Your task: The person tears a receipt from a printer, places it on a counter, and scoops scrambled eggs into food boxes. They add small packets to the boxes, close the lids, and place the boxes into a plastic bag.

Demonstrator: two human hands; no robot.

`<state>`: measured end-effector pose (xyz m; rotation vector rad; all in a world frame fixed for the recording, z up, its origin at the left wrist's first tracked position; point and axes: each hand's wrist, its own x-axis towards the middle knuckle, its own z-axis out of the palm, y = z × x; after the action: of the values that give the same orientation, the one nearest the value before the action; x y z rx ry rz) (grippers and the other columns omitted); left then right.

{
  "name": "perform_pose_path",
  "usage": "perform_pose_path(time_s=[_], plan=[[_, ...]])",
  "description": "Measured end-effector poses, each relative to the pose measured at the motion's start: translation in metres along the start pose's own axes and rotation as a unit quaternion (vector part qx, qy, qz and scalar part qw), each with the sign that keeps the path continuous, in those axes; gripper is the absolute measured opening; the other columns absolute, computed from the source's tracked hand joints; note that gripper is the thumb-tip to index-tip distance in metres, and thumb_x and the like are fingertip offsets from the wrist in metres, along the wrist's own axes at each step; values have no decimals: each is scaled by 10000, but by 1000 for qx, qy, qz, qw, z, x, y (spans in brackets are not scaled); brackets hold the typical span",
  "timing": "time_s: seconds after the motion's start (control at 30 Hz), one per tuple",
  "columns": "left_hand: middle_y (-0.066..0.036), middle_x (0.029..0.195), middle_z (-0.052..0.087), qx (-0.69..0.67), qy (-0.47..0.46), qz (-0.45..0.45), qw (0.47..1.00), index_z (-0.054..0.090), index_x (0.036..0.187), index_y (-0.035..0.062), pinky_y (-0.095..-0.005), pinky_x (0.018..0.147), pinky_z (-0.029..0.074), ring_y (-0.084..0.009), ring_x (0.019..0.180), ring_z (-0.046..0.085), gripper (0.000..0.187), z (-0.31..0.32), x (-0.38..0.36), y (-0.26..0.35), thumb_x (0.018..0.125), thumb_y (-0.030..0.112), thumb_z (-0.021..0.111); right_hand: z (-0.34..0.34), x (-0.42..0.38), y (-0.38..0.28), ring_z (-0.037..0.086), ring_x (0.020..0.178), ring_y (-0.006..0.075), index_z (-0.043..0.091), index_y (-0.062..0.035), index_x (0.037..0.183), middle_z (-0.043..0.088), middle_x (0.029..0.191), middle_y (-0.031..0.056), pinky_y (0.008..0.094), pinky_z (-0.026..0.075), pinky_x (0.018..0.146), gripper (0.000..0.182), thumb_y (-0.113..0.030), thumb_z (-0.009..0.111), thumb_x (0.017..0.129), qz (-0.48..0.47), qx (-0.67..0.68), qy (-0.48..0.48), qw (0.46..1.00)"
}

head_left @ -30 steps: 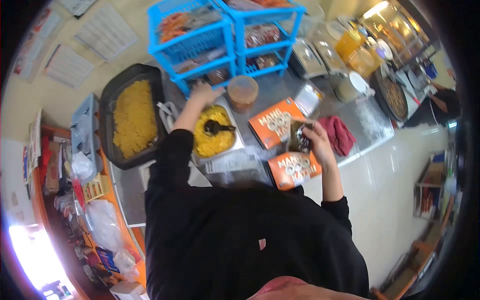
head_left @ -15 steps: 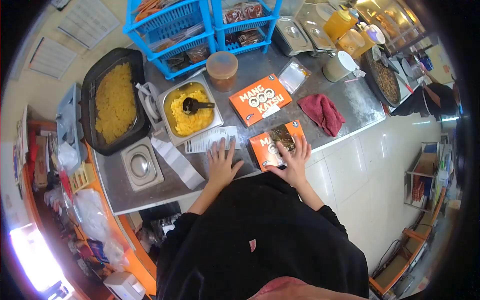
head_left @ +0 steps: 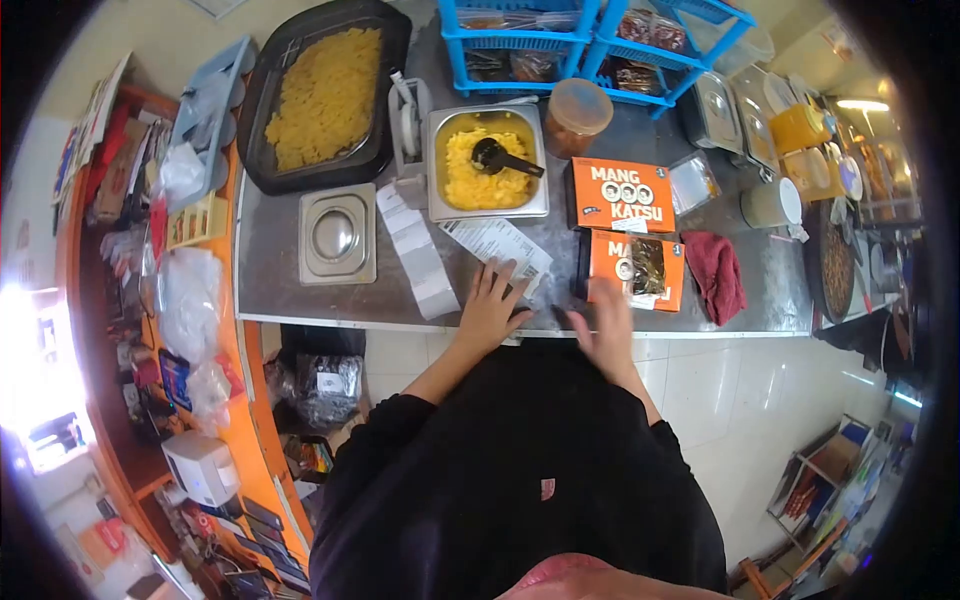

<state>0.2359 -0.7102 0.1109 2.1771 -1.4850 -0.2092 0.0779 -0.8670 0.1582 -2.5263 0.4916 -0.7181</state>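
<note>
My left hand (head_left: 490, 312) lies with fingers spread over the lower end of a printed receipt (head_left: 505, 243) on the metal counter. Smeared a little by motion, my right hand (head_left: 608, 328) is at the counter's front edge with its thumb and fingers apart, fingertips overlapping the lower left of the front orange box (head_left: 608, 255). A dark, shiny packet (head_left: 648, 268) rests on that box. Right behind it sits a second orange box (head_left: 619, 190) marked "MANG KATSU". A dark red cloth (head_left: 714, 277) lies to their right.
A steel pan (head_left: 488, 207) holds yellow food and a black scoop (head_left: 505, 158). Left of it are a curling paper strip (head_left: 418, 255), a steel lid (head_left: 337, 236) and a large black tray (head_left: 262, 165). Behind stand a lidded tub (head_left: 578, 110) and blue racks (head_left: 520, 55).
The view has swung left, shifting everything rightward. My right hand has come off the packet and moved to the box's lower left. The front box now sits closer against the back box.
</note>
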Motion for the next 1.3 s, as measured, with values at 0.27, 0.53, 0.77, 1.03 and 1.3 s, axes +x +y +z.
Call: perform_pose_path(time_s=[0.27,0.53,0.77,1.03,1.3], plan=[[-234,1151,509,-86,156,-32,983,536,1121,-19,-476,959,373,-424,1088,478,440,-6,-22,-15,705,64,653,111,78,-64,576,802,335,609,16,898,591,828,153,395,470,720,109,-27,576,804,-43,198,-117,972],[-170,1073,522,-224,292,-351,861,469,1217,0,-410,826,434,-320,947,526,548,-66,-55,-80,722,91,685,159,98,-96,586,794,366,623,18,905,610,851,169,417,468,712,127,-37,572,803,-10,126,-126,984],[-196,1176,452,-121,224,-309,916,345,1327,3,-426,931,374,-367,1063,448,773,-54,-50,-86,679,143,742,171,88,-117,588,787,388,540,5,1088,596,911,234,448,469,707,283,-57,558,813,63,57,-179,980],[-161,1192,444,-102,248,-259,928,492,1254,47,-409,856,397,-306,963,471,669,-44,-58,-93,658,174,766,165,73,-121,578,670,229,533,7,1090,560,879,155,323,478,621,365,28,633,740,158,152,-173,960],[-128,1221,441,-82,224,-235,942,579,1180,52,-387,816,407,-265,897,476,573,-45,-59,-99,652,169,768,183,69,-122,583,685,292,522,14,1082,586,792,157,384,481,656,338,-25,609,757,232,198,-158,939]])
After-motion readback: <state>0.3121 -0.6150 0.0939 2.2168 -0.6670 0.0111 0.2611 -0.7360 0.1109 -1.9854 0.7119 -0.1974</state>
